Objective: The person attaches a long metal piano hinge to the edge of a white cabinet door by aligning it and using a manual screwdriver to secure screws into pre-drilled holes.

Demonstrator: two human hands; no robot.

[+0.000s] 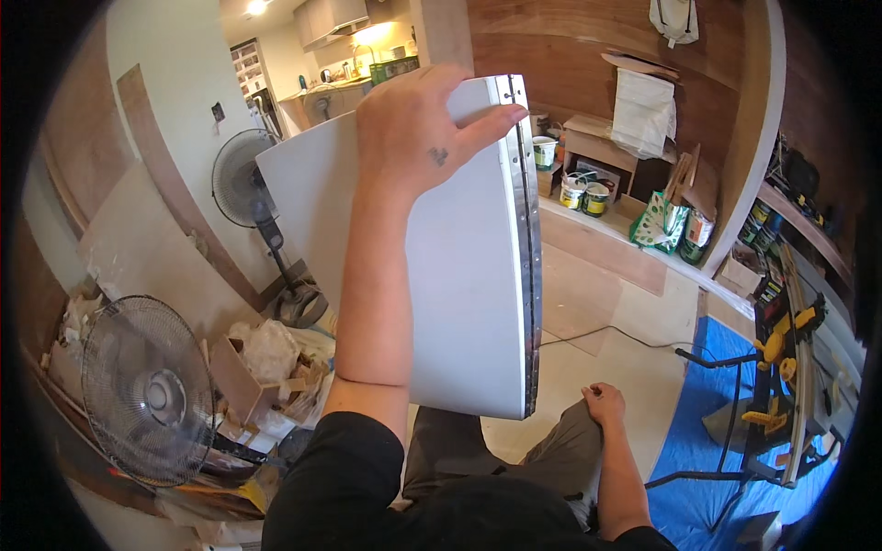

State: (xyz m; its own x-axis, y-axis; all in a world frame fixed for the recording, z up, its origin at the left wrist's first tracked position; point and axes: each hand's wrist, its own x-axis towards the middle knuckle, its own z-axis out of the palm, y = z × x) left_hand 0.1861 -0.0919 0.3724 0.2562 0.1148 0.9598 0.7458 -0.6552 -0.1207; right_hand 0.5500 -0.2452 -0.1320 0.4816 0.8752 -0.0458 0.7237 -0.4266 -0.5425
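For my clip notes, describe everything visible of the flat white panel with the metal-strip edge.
The flat white panel is broad, smooth and rigid-looking, material unclear. A narrow, hinge-like dark metal strip, dotted along its length, runs down its right edge. It stands roughly upright before the person's lap. The bare left hand grips its upper part, thumb near the strip's top end; the left forearm hides some of its face. Whether its lower end rests on anything is unclear.

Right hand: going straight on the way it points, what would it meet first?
Probably the thin black cable on the pale floor, though the right hand may pass above; depth unclear.
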